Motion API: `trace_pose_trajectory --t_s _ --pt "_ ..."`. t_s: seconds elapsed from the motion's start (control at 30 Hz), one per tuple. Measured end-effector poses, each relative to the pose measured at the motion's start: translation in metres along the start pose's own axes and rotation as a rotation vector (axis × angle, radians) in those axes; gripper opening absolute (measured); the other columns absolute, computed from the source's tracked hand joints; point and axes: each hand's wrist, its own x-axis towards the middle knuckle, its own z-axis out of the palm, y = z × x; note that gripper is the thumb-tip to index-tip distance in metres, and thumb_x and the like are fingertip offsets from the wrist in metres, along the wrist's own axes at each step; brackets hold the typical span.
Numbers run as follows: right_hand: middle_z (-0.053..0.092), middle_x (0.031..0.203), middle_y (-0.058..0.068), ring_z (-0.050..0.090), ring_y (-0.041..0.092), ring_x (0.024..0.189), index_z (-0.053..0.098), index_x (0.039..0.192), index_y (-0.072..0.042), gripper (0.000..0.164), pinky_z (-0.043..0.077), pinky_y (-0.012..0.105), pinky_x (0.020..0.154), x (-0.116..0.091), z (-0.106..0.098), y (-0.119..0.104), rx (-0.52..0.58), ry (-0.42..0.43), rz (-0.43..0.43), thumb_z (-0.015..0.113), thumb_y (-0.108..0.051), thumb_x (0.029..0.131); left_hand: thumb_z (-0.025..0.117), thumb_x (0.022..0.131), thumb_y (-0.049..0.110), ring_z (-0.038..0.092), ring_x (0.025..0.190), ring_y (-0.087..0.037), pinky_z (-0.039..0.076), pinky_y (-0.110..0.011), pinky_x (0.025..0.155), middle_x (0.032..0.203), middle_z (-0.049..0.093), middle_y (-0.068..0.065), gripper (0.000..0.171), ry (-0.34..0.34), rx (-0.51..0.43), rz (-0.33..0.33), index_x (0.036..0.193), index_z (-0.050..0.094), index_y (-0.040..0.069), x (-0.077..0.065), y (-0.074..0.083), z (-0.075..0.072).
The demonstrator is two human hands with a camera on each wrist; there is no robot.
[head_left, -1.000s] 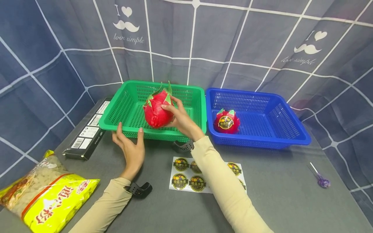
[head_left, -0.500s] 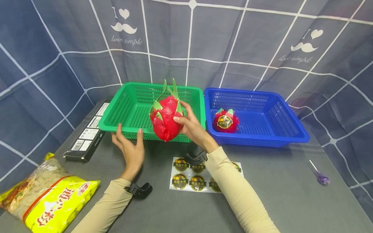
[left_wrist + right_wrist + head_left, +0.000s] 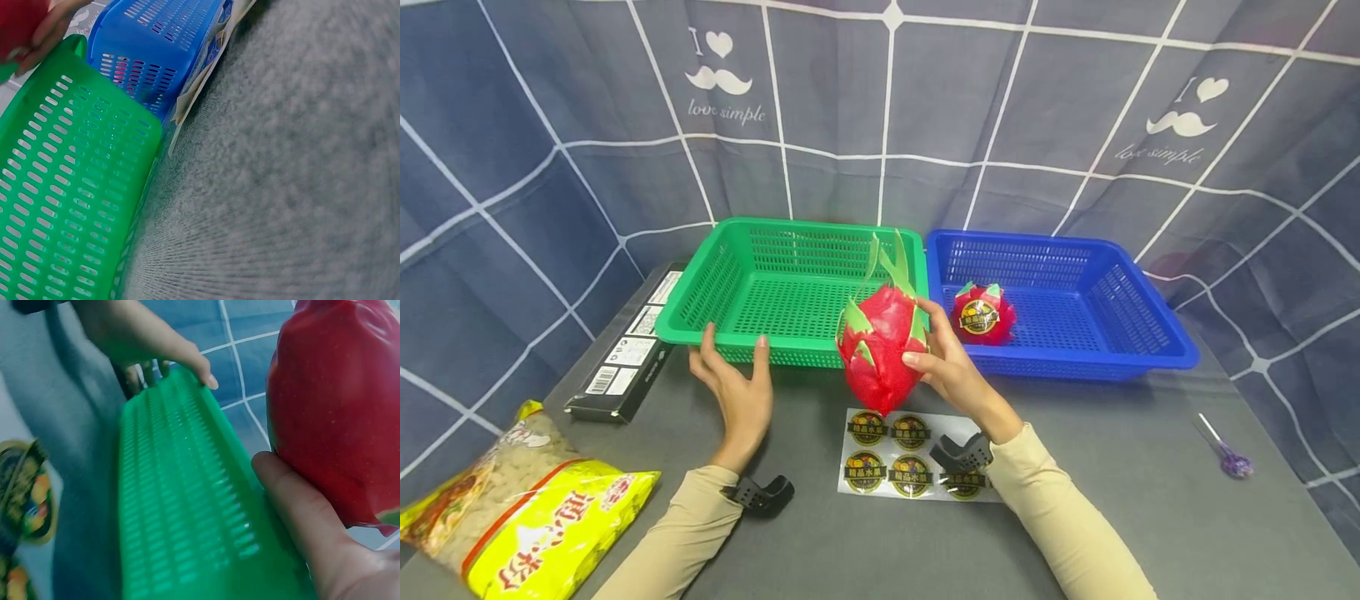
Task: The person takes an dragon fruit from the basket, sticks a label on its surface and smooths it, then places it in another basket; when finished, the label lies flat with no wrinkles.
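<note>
A red dragon fruit with green leaf tips (image 3: pixel 880 358) is in my right hand (image 3: pixel 962 375), thumb on its near side and fingers behind it. It is held in front of the green basket's right part, above the table. In the right wrist view the thumb (image 3: pixel 300 506) presses its red skin. My left hand (image 3: pixel 737 400) rests at the front of the green basket (image 3: pixel 700 333), spread thumb and index finger reaching its rim. Inside the blue basket (image 3: pixel 1075 362), at its left end, lies a smaller dragon fruit (image 3: pixel 997 325) bearing a round black-and-gold sticker (image 3: pixel 979 317).
A sheet of round stickers (image 3: pixel 910 475) lies flat before the baskets, partly behind the right wrist. At the left are a black box (image 3: pixel 625 362) and a yellow food bag (image 3: pixel 542 517). A purple lollipop (image 3: pixel 1234 463) lies far right. A grey curtain (image 3: pixel 835 92) stands behind.
My right hand has brought the dragon fruit out from over the green basket, toward me and to the right, uncovering the basket's inside. The left hand has stayed at the rim.
</note>
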Motion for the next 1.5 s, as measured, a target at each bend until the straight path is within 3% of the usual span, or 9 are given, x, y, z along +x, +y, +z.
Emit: trace_pose_trajectory --t_s 0.23,0.5,0.63,0.87,1.1,1.37,1.5 --pt "0.024 0.138 0.028 0.047 0.016 0.114 0.015 0.136 -0.019 0.075 0.047 0.047 0.088 -0.035 -0.015 0.008 -0.113 0.016 0.005 0.063 -0.02 0.079 0.058 0.085 0.039 -0.001 0.139 -0.025 0.015 -0.048 0.112 0.147 -0.004 -0.018 0.071 -0.006 -0.002 -0.008 0.141 0.018 0.022 -0.002 -0.001 -0.001" --pt "0.043 0.126 0.003 0.052 0.011 0.112 0.021 0.133 -0.015 0.068 0.05 0.033 0.085 -0.071 -0.021 0.016 -0.103 -0.045 -0.076 0.063 -0.011 0.08 0.059 0.085 0.04 0.0 0.139 -0.028 0.016 -0.051 0.111 0.147 -0.004 -0.019 0.072 -0.007 0.001 -0.029 0.141 0.018 0.023 -0.004 -0.001 -0.001" --pt "0.045 0.124 0.001 0.053 0.012 0.111 0.02 0.133 -0.014 0.068 0.051 0.032 0.083 -0.09 -0.019 0.018 -0.099 -0.058 -0.093 0.061 -0.007 0.08 0.059 0.085 0.04 -0.001 0.139 -0.028 0.015 -0.052 0.111 0.147 -0.005 -0.019 0.072 -0.013 -0.003 -0.039 0.141 0.018 0.023 -0.005 -0.001 -0.001" --pt "0.046 0.124 0.0 0.053 0.012 0.11 0.021 0.133 -0.016 0.068 0.052 0.031 0.082 -0.12 -0.007 0.029 -0.083 -0.049 -0.049 0.06 -0.003 0.079 0.058 0.085 0.039 -0.002 0.139 -0.028 0.016 -0.051 0.111 0.147 -0.004 -0.018 0.071 -0.001 0.0 -0.028 0.141 0.019 0.023 -0.005 -0.001 -0.002" --pt "0.046 0.124 -0.003 0.052 0.01 0.111 0.021 0.132 -0.007 0.069 0.053 0.031 0.081 -0.144 0.013 0.04 -0.111 -0.025 0.004 0.062 0.001 0.076 0.058 0.085 0.039 0.0 0.139 -0.03 0.016 -0.05 0.111 0.147 -0.003 -0.019 0.071 -0.001 0.002 -0.015 0.141 0.018 0.021 -0.004 0.001 0.0" --pt "0.044 0.125 -0.005 0.051 0.008 0.111 0.02 0.132 0.0 0.072 0.053 0.032 0.08 -0.156 0.031 0.055 -0.077 -0.063 -0.056 0.059 0.012 0.073 0.059 0.085 0.037 0.002 0.139 -0.028 0.015 -0.049 0.111 0.146 -0.001 -0.019 0.071 0.005 0.006 -0.004 0.141 0.019 0.02 -0.002 0.002 0.0" --pt "0.043 0.126 -0.005 0.051 0.008 0.111 0.02 0.134 -0.002 0.073 0.054 0.032 0.078 -0.158 0.036 0.059 -0.131 -0.045 -0.072 0.061 0.011 0.074 0.059 0.085 0.037 0.003 0.139 -0.029 0.015 -0.049 0.112 0.146 -0.001 -0.02 0.071 0.007 0.007 -0.005 0.141 0.019 0.018 -0.002 0.003 -0.001"
